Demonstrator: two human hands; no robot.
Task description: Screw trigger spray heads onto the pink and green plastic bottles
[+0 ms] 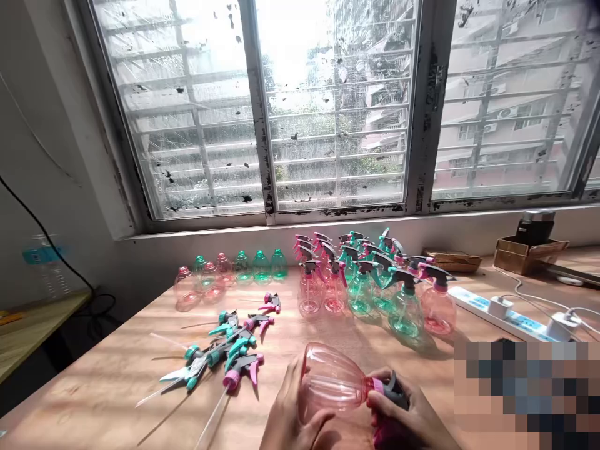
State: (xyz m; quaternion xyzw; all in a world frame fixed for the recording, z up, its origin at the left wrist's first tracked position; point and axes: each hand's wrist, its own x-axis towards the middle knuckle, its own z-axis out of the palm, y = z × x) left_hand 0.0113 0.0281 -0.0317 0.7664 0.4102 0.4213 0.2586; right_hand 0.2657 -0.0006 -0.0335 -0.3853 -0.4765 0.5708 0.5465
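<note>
A pink see-through spray bottle (pixel 330 380) lies on its side between my hands at the bottom centre. My left hand (pixel 287 415) wraps round the bottle's body. My right hand (pixel 407 414) is closed on the grey and pink trigger head (pixel 392 387) at the bottle's neck. Loose trigger heads (pixel 233 353) with long dip tubes lie on the wooden table (pixel 117 375) to the left. Several bare pink and green bottles (pixel 234 267) stand further back. Several capped bottles (pixel 375 284) stand grouped at centre right.
A white power strip (pixel 504 312) with plugged chargers and cables lies at the right. Cardboard boxes (pixel 527 253) sit by the wall under the window (pixel 328 106). A black cable (pixel 47 244) hangs at the left above a lower table (pixel 32 325).
</note>
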